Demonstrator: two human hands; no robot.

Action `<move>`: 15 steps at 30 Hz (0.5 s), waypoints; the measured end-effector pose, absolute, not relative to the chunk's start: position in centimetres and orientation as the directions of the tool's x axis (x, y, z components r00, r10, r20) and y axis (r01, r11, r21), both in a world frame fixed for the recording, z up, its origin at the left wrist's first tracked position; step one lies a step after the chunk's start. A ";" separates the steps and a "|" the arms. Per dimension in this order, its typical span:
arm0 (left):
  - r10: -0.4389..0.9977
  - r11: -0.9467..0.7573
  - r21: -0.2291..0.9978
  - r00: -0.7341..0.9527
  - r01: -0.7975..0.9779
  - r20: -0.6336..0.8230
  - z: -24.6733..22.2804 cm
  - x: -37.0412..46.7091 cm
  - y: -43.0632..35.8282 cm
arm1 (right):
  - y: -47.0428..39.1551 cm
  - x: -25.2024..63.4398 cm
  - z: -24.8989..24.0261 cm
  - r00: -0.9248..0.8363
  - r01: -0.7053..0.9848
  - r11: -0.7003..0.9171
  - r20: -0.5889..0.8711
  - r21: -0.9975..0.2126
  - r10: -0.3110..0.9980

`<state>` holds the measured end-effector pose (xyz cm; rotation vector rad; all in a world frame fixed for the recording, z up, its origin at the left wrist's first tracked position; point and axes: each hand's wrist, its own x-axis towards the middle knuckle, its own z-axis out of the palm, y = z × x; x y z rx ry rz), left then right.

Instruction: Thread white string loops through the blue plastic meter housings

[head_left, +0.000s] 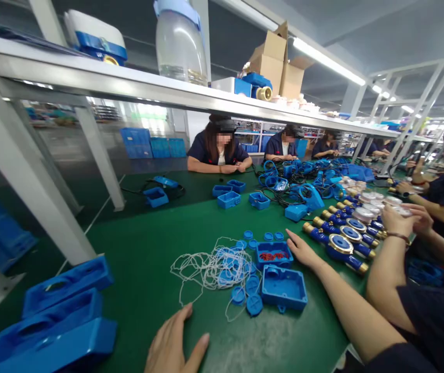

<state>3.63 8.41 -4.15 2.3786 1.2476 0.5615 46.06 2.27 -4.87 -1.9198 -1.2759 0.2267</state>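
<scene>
No readable text, labels, numbers, anywhere in view

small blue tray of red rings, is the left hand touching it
No, the left hand lies flat on the green table, well apart from the small blue tray of red rings.

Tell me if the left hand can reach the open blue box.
Probably yes: the left hand rests on the mat, only bare mat and loose caps before the box.
</scene>
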 end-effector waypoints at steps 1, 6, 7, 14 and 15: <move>0.836 -0.526 0.519 0.523 0.674 0.168 -4.1 3.6 8.2 | 3.2 45.5 -5.3 0.459 0.680 -0.147 0.261 -0.718 0.849; 0.818 -0.568 0.501 0.515 0.653 0.255 -3.7 3.0 6.7 | 8.3 43.4 -5.1 0.349 0.620 -0.094 0.166 -0.779 0.922; 0.805 -0.588 0.481 0.525 0.650 0.276 -3.5 2.9 6.2 | 9.1 42.9 -5.0 0.328 0.611 -0.093 0.145 -0.786 0.933; 0.669 -0.743 0.217 0.707 0.633 0.230 -1.2 4.9 1.1 | 12.5 36.4 -5.2 0.235 0.558 -0.079 0.065 -0.826 0.970; 0.653 -0.757 0.184 0.728 0.626 0.211 -0.9 5.6 0.6 | 12.7 35.2 -5.1 0.221 0.543 -0.076 0.056 -0.836 0.974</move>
